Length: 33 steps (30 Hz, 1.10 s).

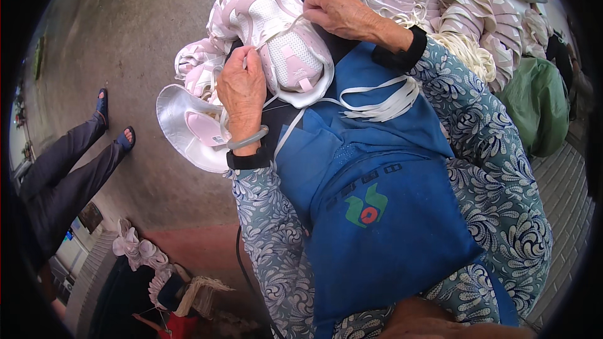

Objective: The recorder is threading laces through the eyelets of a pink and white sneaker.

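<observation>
A pink and white mesh shoe upper rests across my lap, its heel end toward me. My left hand is closed in a pinch at its left edge, with the end of a cream shoelace between thumb and finger. Over the upper's right side, my right hand pinches the same lace, which runs across the upper between both hands. More pink and white uppers hang beside my left hand. A loose bunch of white laces lies on my blue apron.
Stacked shoe uppers stand at the upper right, with a heap of cream laces against them. Beyond sits a green bag. A person's legs in sandals are at the left. Another string of uppers is at the lower left.
</observation>
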{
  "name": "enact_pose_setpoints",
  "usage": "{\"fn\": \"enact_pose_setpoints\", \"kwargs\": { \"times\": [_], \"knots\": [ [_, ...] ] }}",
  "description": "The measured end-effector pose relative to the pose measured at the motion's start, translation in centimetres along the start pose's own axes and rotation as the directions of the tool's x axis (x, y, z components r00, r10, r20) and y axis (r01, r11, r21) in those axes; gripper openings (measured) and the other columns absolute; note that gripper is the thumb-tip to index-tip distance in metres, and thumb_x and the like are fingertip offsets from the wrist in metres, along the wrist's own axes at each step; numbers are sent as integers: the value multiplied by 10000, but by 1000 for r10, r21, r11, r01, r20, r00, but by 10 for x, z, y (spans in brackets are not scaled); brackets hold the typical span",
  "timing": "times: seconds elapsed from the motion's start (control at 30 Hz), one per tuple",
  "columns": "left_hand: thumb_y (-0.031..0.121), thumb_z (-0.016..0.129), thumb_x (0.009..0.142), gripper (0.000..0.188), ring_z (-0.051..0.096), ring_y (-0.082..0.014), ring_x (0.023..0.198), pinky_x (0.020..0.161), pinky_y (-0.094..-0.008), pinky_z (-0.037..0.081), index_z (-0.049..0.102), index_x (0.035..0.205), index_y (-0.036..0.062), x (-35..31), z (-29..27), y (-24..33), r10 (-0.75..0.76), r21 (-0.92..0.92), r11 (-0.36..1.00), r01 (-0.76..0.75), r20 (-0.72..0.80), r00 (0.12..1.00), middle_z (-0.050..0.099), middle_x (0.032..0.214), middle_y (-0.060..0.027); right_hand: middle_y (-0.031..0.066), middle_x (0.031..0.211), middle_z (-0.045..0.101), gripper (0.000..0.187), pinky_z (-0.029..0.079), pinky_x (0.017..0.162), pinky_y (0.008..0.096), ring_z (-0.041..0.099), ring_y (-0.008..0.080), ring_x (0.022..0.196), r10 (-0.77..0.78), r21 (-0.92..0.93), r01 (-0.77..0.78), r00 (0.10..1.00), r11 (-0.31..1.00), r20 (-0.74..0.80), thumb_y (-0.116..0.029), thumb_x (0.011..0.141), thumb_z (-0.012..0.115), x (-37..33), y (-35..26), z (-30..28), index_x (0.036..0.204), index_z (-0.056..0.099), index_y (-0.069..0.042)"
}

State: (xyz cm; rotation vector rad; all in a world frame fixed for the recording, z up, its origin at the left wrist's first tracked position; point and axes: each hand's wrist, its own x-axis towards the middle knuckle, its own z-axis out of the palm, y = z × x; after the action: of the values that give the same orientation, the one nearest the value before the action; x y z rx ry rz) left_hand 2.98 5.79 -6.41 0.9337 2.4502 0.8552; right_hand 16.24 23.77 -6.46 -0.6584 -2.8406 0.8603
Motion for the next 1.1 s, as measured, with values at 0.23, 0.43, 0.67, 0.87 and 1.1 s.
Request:
{"fn": "enact_pose_setpoints", "kwargs": {
  "times": [0.23,0.43,0.67,0.87,1.1],
  "knots": [
    [240,470,848,271,615,-327,771,730,-391,465,640,925,44,4,1,-14,174,56,984,-172,-38,984,643,837,-187,196,742,629,237,480,676,409,618,339,702,4,112,0,999,994,-32,-196,816,520,-11,-7,4,833,644,6],
    [241,447,861,298,609,-350,794,748,-395,461,630,940,20,11,2,-5,113,101,988,-117,50,992,641,851,-206,173,787,625,244,479,668,350,596,281,689,87,137,-93,995,986,48,-215,859,527,-2,-8,-1,875,615,11],
    [297,469,859,331,619,-306,769,727,-380,458,638,927,20,11,-5,-4,32,20,999,-35,106,994,648,813,-191,171,741,616,246,477,651,349,583,269,657,91,165,-92,996,982,14,-218,850,529,-2,-1,6,843,618,11],
    [283,481,821,310,610,-268,736,707,-367,454,645,879,27,12,-6,-3,48,109,992,-60,105,993,646,767,-149,212,765,635,260,485,690,406,621,344,711,94,139,-98,995,986,30,-208,810,513,-3,-10,4,851,657,5],
    [215,462,830,262,575,-403,841,764,-469,428,616,874,8,26,-10,0,-14,90,996,-7,225,974,607,912,-220,227,750,626,220,483,671,409,618,354,713,99,121,-102,995,987,33,-172,794,522,1,-9,6,797,659,1]
  ]
}}
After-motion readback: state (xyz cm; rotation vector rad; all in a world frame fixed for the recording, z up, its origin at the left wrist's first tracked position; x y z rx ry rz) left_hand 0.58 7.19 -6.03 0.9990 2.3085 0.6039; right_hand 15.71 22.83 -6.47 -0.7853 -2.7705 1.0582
